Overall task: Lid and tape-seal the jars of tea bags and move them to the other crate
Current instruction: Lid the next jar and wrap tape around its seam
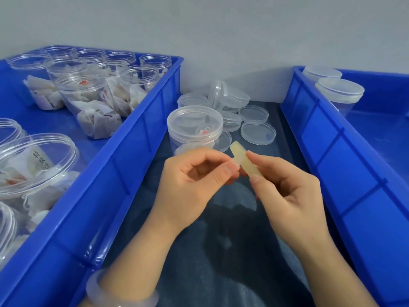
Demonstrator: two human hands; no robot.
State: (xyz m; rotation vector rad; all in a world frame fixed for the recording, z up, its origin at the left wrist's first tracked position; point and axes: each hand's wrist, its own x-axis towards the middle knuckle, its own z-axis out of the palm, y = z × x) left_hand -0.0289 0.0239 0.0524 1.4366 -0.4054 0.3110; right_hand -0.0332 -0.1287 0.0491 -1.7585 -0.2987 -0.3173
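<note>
Already two sealed jars [339, 90] sit in the right crate [354, 173]; left hand [190, 180] and right hand [285, 185] pinch tape [242, 160] for the lidded jar [194, 127] — many open jars [88, 94] wait.

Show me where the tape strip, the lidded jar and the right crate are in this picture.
tape strip [245, 161]: head view, middle of the strip.
lidded jar [194, 119]: head view, top of its lid.
right crate [327, 156]: head view, its outer side wall.

Both hands [243, 180] pinching tape strip [244, 161] — lidded jar [194, 129] behind
</note>
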